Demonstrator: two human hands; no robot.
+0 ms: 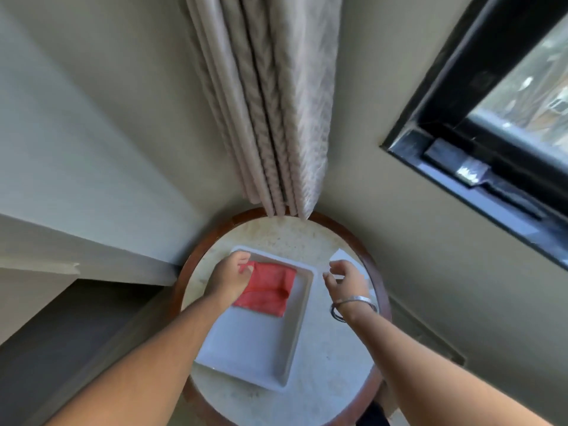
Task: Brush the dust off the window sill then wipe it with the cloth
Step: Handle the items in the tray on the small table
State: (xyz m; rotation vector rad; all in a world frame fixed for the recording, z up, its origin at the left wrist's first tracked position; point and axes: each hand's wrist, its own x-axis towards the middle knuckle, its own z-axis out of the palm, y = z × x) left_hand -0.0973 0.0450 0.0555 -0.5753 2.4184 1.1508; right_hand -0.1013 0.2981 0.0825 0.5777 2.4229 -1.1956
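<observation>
A folded red cloth [270, 290] lies in the far end of a white rectangular tray [261, 342] on a round table. My left hand [230, 275] pinches the cloth's far left corner between thumb and fingers. Hovering over the table to the right of the tray, my right hand [344, 279] is open and holds nothing; bangles ring its wrist. A brush [470, 170] with black bristles, a metal ferrule and a dark handle lies on the dark window sill [491, 198] at the upper right, far from both hands.
The round stone-topped table [325, 373] has a wooden rim. A beige curtain [270, 118] hangs down to its far edge. A white paper [344, 256] lies under my right hand. The window's black frame [455, 75] is on the right wall.
</observation>
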